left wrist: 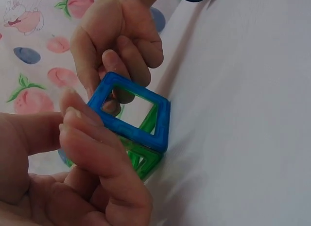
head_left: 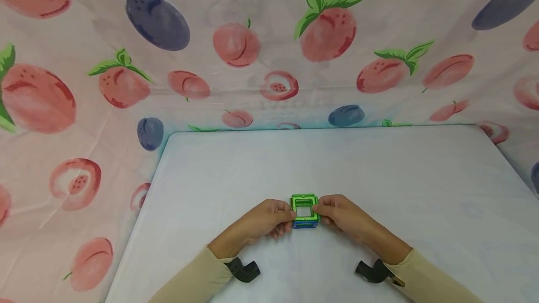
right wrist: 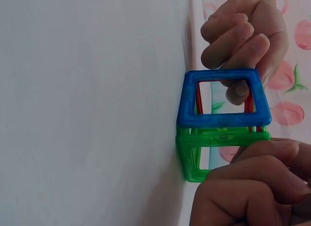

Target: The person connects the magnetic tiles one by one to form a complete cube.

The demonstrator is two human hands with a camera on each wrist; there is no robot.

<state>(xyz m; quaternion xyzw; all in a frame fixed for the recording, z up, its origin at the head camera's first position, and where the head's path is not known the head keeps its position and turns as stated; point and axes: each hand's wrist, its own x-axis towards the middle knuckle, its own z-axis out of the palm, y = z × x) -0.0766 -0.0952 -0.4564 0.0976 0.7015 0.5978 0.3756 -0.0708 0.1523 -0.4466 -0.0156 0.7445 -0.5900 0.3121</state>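
A small cube of magnetic building tiles stands on the white table, held between both hands. Its top is an open green square tile [head_left: 303, 197], and a blue tile [head_left: 305, 224] makes the side nearest the person. Red edges [right wrist: 250, 107] show through the blue frame in the right wrist view. My left hand [head_left: 271, 216] pinches the cube's left side, thumb near the top edge. On the opposite side, my right hand [head_left: 343, 214] grips the green side tile [right wrist: 221, 138] between thumb and fingers. The cube's underside is hidden.
The white table [head_left: 210, 167] spreads around the hands. A fruit-patterned cloth [head_left: 236, 83] hangs behind its back edge and along the left side. Black wrist mounts sit on the left sleeve [head_left: 198, 272] and the right sleeve [head_left: 429, 275].
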